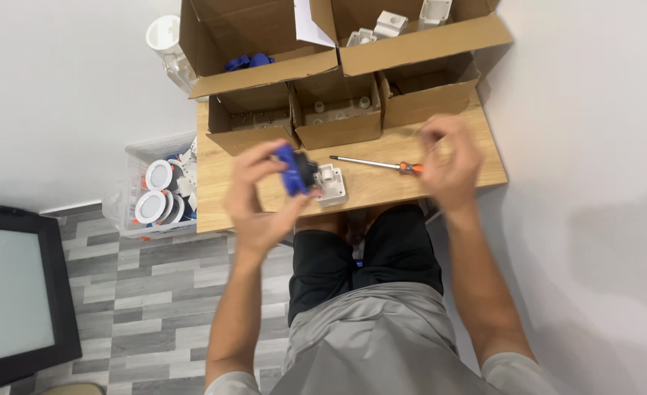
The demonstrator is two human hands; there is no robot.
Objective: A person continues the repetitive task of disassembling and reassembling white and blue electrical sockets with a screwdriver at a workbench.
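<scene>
Near the middle of the frame the left hand (259, 196) is clamped on a blue and black part (293, 170), held just above the wooden table (214, 197). The right hand (449, 161), right of centre, is blurred; I cannot tell what its curled fingers pinch. Between the hands lie a white housing (331, 183) and an orange-handled screwdriver (378, 164). Open cardboard boxes (338, 110) fill the top.

small wooden table (440, 179) against white wall (67, 88). floor (155, 292) grey wood-look planks. open cardboard boxes (338, 124) along table's far edge. clear plastic crate (130, 194) on floor left of table. dark-framed panel (9, 292) lower left. light even, soft.
</scene>
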